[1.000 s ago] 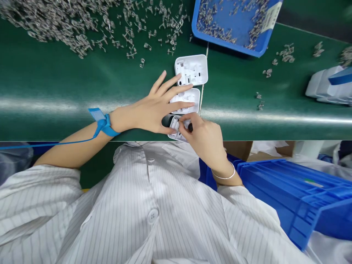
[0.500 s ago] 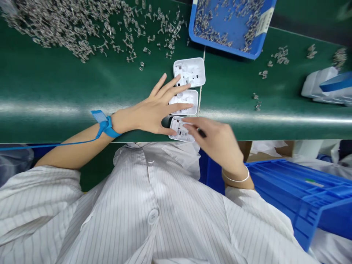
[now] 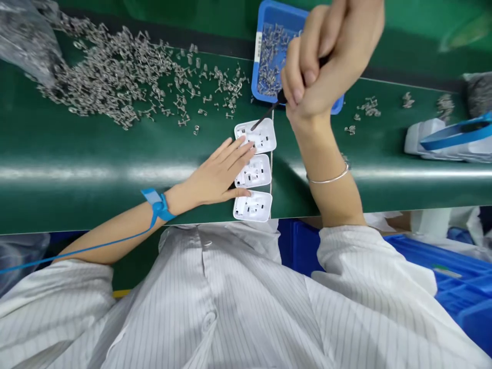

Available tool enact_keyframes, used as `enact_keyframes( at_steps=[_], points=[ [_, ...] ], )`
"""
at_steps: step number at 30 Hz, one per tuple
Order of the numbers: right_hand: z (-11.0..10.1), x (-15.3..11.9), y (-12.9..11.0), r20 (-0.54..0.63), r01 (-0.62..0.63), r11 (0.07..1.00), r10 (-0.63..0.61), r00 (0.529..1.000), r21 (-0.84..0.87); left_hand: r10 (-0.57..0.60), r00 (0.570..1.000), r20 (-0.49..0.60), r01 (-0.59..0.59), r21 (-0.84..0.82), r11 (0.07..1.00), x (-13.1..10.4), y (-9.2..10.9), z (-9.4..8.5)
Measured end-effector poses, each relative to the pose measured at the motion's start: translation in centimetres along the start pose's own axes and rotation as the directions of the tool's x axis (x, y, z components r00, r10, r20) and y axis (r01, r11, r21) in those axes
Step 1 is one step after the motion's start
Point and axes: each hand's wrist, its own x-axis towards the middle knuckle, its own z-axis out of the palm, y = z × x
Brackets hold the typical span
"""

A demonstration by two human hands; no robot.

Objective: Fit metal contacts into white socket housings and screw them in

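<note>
Three white plastic housings stand in a column on the green bench: a far housing (image 3: 269,136), a middle housing (image 3: 266,170) and a near housing (image 3: 261,207). Small dark and metal parts sit inside each. My left hand (image 3: 209,179) lies flat across their left sides, fingers stretched over the far and middle ones, thumb at the near one. Raised above the far housing, my right hand (image 3: 326,66) is wrapped round a screwdriver (image 3: 265,118). Its thin dark shaft slants down to the left, the tip at or just above the far housing; my fingers hide most of the handle.
A big heap of small metal springs (image 3: 115,77) spreads at the back left beside a clear bag (image 3: 28,38). Behind the housings a blue tray (image 3: 260,77) holds more springs. Small spring piles (image 3: 369,106) and white parts with a blue band (image 3: 418,136) lie at right.
My right hand has gone from the near housing up to above the far one, with the screwdriver now plainly visible. My left hand stays spread on the housings. The view has shifted.
</note>
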Motion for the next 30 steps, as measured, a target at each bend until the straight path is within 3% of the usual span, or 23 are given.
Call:
enact_keyframes(
  at_steps=[1,6,8,11,16,19,22,24,28,30],
  points=[
    [1.0,0.4,0.6,-0.05,0.002,1.0,-0.001,0.999,0.017,-0.007,1.0,-0.004,0.007,0.004,1.0,0.0,0.2,-0.1],
    [2.9,0.6,1.8,-0.023,-0.17,0.982,0.169,0.985,-0.086,-0.022,1.0,-0.007,0.022,0.011,1.0,0.0,0.7,-0.3],
    [2.7,0.2,1.4,0.088,-0.229,0.956,0.248,0.965,-0.186,-0.028,1.0,-0.006,0.028,0.009,1.0,0.1,0.7,-0.4],
    [1.9,-0.6,0.0,0.275,-0.262,0.909,0.355,0.893,-0.324,-0.025,1.0,-0.015,0.025,-0.008,1.0,0.1,0.7,-0.4],
    [0.8,-2.0,-1.7,0.349,-0.228,0.873,0.394,0.85,-0.432,-0.022,0.999,-0.03,0.02,-0.061,0.998,0.0,0.6,-0.4],
    [1.4,-2.5,-1.0,0.3,-0.189,0.844,0.375,0.877,-0.501,-0.02,0.999,-0.043,0.017,-0.078,0.997,0.1,0.5,-0.4],
    [2.9,-2.8,0.2,0.076,-0.149,0.87,0.208,0.975,-0.47,-0.017,0.999,-0.047,0.012,-0.092,0.996,0.1,0.6,-0.4],
    [3.8,-2.9,0.9,-0.061,-0.116,0.925,0.101,0.993,-0.363,-0.019,0.999,-0.036,0.015,-0.095,0.995,0.1,0.6,-0.5],
    [4.1,-2.8,1.2,-0.111,-0.096,0.978,0.077,0.991,-0.184,-0.021,1.0,-0.01,0.02,-0.082,0.996,0.1,0.5,-0.6],
    [3.7,-2.6,0.8,-0.012,-0.173,0.952,0.175,0.984,-0.251,-0.013,1.0,-0.017,0.012,-0.086,0.996,0.1,0.4,-0.6]
  ],
)
